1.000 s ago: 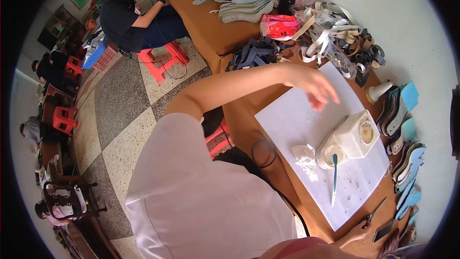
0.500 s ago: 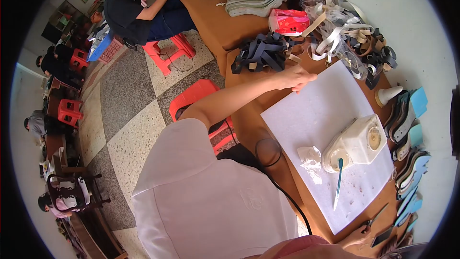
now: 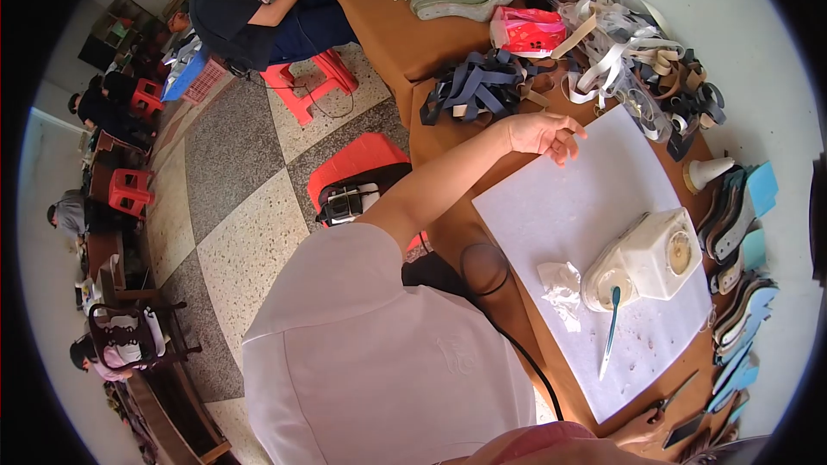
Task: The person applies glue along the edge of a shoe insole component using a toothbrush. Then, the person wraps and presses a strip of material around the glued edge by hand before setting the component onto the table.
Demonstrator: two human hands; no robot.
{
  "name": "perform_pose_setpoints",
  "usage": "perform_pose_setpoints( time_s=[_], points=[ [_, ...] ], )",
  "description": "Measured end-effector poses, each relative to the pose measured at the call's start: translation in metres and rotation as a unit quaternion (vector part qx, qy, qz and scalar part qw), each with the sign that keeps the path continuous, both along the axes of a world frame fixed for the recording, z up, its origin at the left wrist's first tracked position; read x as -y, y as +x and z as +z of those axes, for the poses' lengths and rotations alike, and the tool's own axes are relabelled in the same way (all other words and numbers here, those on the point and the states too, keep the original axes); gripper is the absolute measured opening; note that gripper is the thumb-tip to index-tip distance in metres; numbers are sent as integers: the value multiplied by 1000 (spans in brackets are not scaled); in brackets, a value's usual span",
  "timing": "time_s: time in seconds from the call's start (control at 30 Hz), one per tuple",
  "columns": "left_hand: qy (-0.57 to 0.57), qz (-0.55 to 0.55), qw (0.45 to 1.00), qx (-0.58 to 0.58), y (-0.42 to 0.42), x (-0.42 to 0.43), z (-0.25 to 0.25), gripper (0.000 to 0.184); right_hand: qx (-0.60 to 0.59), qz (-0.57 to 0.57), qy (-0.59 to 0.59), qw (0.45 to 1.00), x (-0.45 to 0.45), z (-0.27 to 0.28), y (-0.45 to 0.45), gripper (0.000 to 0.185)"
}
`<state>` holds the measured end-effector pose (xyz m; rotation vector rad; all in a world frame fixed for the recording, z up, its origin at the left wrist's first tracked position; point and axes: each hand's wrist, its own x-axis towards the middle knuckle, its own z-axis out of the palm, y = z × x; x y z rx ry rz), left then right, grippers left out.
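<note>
My left hand [image 3: 546, 135] is stretched over the far left edge of a white sheet [image 3: 586, 181], fingers loosely bent and apart, with nothing visible in it. Close to it lies a heap of dark elastic straps [image 3: 482, 86]. At the lower right, my right hand [image 3: 639, 428] grips a pair of scissors [image 3: 676, 393], blades pointing away from me; the hand is partly hidden by the view's edge. On the sheet stands a white glue container [image 3: 642, 254] with a round opening. A teal-handled brush [image 3: 611, 336] leans on its front basin, beside a crumpled white wrapper [image 3: 562, 290].
Stacked insoles [image 3: 745, 310] line the wall side, near a white cone [image 3: 708, 172]. A dark phone-like slab [image 3: 685, 430] lies by the scissors. Pale straps [image 3: 612, 60] and a red packet [image 3: 527, 32] are farther left. A co-worker [image 3: 237, 13] sits at the table's end.
My left hand has turned and its fingers have spread from a more closed pose. The view has shifted slightly. My right hand keeps the scissors in about the same place.
</note>
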<state>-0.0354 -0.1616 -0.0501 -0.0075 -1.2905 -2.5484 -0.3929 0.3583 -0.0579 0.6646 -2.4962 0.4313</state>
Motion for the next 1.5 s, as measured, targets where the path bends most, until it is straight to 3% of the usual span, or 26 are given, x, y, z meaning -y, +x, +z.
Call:
perform_pose_setpoints(
  time_s=[0.3, 0.6, 0.67, 0.73, 0.93, 1.0, 1.13, 1.27, 1.33, 1.4, 1.43, 1.47, 1.5],
  points=[
    [36, 13, 999, 28, -3, 3, 1, 38, 35, -23, -15, 999, 3, 4, 3, 19],
    [48, 14, 998, 37, -3, 4, 3, 37, -49, 33, -27, 998, 6, 5, 7, 14],
    [52, 8, 998, 29, -5, 6, 1, 36, 25, -29, -10, 999, 6, 8, 9, 18],
    [66, 9, 998, 22, -3, 5, -2, 35, 18, -16, -13, 1000, 7, 7, 5, 18],
    [28, 15, 999, 23, -6, 9, -9, 32, -6, 10, -46, 999, 2, -1, -1, 17],
    [-10, 21, 1000, 12, -1, 11, -15, 41, 2, -16, -41, 999, 6, 2, 4, 17],
    [-36, 24, 996, -77, 60, -11, 10, 46, -33, 22, -15, 999, -3, 2, -4, 16],
    [-31, 116, 988, -99, 175, -38, 24, 47, -27, 29, -22, 999, 1, 2, -3, 15],
    [10, 263, 965, -22, 236, -67, 4, 44, -14, 27, -25, 999, -1, 0, -8, 16],
    [150, 374, 903, 152, 284, -98, -30, 43, -55, 81, -69, 993, 10, -2, -7, 22],
    [138, 376, 874, 275, 300, -112, -49, 39, -77, 108, -88, 987, 10, -2, -7, 25],
    [128, 354, 812, 445, 308, -124, -56, 36, -98, 135, -109, 980, 10, -5, -9, 28],
    [65, 356, 740, 567, 316, -130, -59, 37, -2, 157, -66, 985, -4, -11, -20, 51]
  ],
)
